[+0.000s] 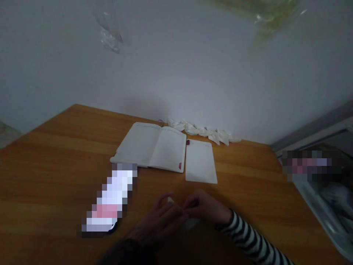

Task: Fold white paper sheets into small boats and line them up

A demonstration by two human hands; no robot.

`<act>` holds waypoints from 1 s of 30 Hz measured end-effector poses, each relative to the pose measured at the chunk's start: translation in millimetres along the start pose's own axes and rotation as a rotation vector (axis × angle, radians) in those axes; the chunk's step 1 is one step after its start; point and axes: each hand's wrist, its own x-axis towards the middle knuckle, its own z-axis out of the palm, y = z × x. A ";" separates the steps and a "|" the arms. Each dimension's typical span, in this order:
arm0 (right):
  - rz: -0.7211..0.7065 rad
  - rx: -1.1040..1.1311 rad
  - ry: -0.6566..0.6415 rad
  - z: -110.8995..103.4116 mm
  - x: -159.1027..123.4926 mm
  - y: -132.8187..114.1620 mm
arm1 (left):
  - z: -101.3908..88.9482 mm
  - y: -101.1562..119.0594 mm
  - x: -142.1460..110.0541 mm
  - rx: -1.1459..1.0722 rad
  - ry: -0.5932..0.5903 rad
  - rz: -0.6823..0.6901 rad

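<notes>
Near the front of the wooden table, my left hand (162, 220) and my right hand (203, 208) meet. Both are closed on a small piece of white paper (191, 223). Part of it shows below the fingers, and a pale tip sticks up by my left index finger. The fingers hide its middle, so its full shape cannot be made out. Just beyond my hands lies a single loose white sheet (201, 162) with a dark red mark at its upper left corner. An open notebook (138, 143) lies to its left, with its pages facing up.
A phone (116, 195) with a lit, blurred screen is left of my hands. Several folded white paper pieces (202, 131) line the table's back edge against the wall (179, 66). At the right stands a pale-rimmed container (314, 206) with dark contents.
</notes>
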 end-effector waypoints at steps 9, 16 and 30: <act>0.024 0.089 0.067 12.7 1.9 14.3 | 2.9 3.3 2.0 -0.086 -0.010 -0.049; 0.085 0.122 0.100 15.6 -3.1 14.5 | -2.1 3.4 0.8 -0.136 -0.113 -0.091; 0.127 0.219 0.152 18.1 -4.2 23.2 | 4.3 4.7 -5.2 -0.068 -0.066 0.001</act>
